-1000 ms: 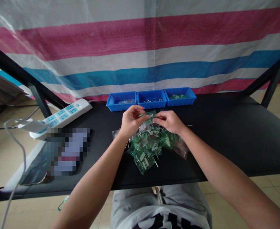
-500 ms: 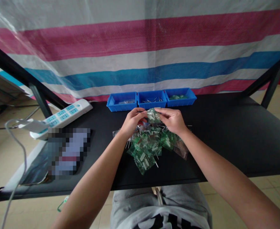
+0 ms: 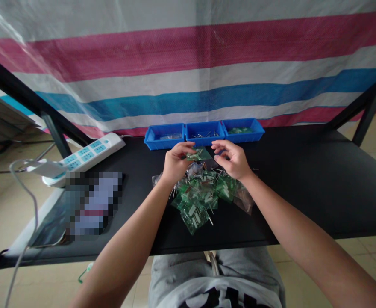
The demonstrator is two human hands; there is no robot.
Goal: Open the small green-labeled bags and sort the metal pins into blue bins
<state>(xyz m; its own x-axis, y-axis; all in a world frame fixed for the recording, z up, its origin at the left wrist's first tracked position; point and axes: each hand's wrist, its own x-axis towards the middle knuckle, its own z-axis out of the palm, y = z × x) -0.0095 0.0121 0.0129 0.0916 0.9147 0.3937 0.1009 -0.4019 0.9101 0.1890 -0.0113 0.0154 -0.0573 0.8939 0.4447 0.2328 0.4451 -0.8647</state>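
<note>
Pinched between the fingers and thumb of my left hand (image 3: 177,161) is a small green plastic bag (image 3: 200,154) with pale pieces inside. Just right of that bag, my right hand (image 3: 232,158) is apart from it, fingers curved and spread from the thumb, nothing visible between them. Below both hands lies a pile of small clear and green bags (image 3: 196,194), mixed with thin metal rods. Behind the hands stand three blue bins in a row: the left bin (image 3: 165,144) holds clear bags, the middle bin (image 3: 204,140) metal rods, the right bin (image 3: 244,136) green bags.
A white power strip (image 3: 90,155) with a plugged-in adapter and cable lies on the left of the black table (image 3: 309,184). Nearer the front left is a blurred-out phone-like object (image 3: 96,203). A striped sheet (image 3: 188,81) hangs behind, between black frame legs.
My right hand has let go of the green bag and moved slightly right. The bag, held in my left hand, has tipped flatter and shifted a little left.
</note>
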